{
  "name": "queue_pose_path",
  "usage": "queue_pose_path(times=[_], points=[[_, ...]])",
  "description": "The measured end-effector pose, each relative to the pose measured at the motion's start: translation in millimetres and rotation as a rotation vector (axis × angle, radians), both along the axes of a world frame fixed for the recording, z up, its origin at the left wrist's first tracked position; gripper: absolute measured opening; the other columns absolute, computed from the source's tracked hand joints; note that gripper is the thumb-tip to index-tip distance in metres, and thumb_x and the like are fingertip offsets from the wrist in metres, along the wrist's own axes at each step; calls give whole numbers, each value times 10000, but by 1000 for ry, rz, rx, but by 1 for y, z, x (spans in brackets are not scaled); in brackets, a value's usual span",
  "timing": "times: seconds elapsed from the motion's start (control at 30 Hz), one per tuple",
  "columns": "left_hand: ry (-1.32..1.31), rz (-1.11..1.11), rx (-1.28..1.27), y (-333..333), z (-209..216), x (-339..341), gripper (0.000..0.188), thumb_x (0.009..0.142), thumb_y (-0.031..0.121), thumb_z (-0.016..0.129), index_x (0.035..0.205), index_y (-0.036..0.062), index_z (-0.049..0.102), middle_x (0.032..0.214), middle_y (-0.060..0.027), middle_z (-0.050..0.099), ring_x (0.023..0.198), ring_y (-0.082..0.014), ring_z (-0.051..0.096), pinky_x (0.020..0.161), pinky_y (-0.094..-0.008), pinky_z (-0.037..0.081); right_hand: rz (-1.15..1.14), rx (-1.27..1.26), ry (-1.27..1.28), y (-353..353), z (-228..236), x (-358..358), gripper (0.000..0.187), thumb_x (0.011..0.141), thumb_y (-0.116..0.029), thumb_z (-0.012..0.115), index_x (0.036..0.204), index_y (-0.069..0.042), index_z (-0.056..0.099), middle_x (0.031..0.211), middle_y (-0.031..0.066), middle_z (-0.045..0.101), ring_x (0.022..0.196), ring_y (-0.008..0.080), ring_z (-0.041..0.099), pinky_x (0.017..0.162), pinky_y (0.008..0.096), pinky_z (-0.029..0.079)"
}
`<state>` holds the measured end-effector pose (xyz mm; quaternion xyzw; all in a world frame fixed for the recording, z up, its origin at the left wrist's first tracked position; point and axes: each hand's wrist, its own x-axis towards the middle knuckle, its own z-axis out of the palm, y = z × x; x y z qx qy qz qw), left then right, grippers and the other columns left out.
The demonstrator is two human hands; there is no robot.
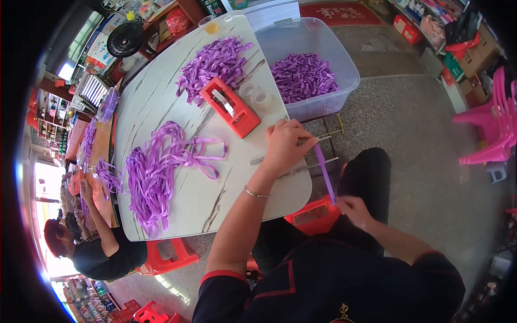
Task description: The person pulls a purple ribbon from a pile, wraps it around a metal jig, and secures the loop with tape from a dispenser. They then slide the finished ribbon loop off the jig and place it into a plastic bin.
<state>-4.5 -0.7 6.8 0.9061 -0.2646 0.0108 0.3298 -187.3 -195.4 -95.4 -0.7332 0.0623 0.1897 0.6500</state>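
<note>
A purple ribbon (325, 172) is stretched between my hands, past the table's right edge. My left hand (289, 144) is closed at its upper end, beside two thin metal rods (307, 168) that stick out over the edge. Lower down, my right hand (353, 211) pinches the other end, slightly blurred. A red tape dispenser (230, 107) stands on the marbled white table (215, 188), next to clear tape rolls (262, 97). Long purple ribbon loops (153, 177) lie at the left, and a heap of short purple ribbon pieces (211, 67) lies farther back.
A clear plastic bin (344, 70) holding many purple ribbon pieces stands against the table's right side. A red stool (312, 215) is under the near edge. Another person (107, 253) sits at the left with more purple ribbons. Pink chairs (495, 129) stand at the right.
</note>
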Motion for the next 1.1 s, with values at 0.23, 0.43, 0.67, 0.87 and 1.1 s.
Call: queue_pose_path(times=[0.23, 0.43, 0.67, 0.87, 1.1], points=[[8, 2, 9, -2, -3, 2, 134, 699, 260, 686, 702, 126, 681, 693, 11, 533, 779, -190, 479, 779, -366, 301, 137, -38, -607, -4, 114, 7, 121, 812, -44, 543, 835, -61, 660, 629, 51, 527, 545, 131, 477, 505, 250, 363], [9, 16, 2, 0, -7, 2, 133, 738, 235, 627, 748, 107, 661, 739, -9, 553, 829, -210, 497, 793, -382, 311, 146, 62, -580, 14, 160, 102, 150, 841, -84, 523, 902, -20, 643, 666, 1, 541, 584, 66, 466, 516, 227, 358], [-3, 85, -220, 0, -11, 9, 178, 816, 160, 467, 722, 20, 522, 728, -99, 531, 779, -281, 506, 720, -387, 376, 81, 233, -238, 26, 119, 201, 240, 873, -250, 512, 941, -80, 667, 639, -102, 466, 531, -11, 315, 461, 173, 217], [25, 75, -280, 2, -6, 7, 192, 811, 163, 520, 706, 2, 527, 684, -106, 527, 718, -262, 496, 668, -359, 394, 70, 241, 24, 25, 78, 215, 208, 853, -279, 540, 864, -111, 663, 623, -101, 454, 505, 1, 351, 434, 178, 227], [-72, 38, -164, 2, -9, 5, 152, 761, 183, 629, 762, 32, 641, 691, -64, 557, 673, -200, 515, 630, -327, 413, -7, 194, 41, 24, 28, 192, 246, 843, -342, 556, 877, -120, 656, 617, -83, 423, 491, 29, 343, 414, 193, 227]])
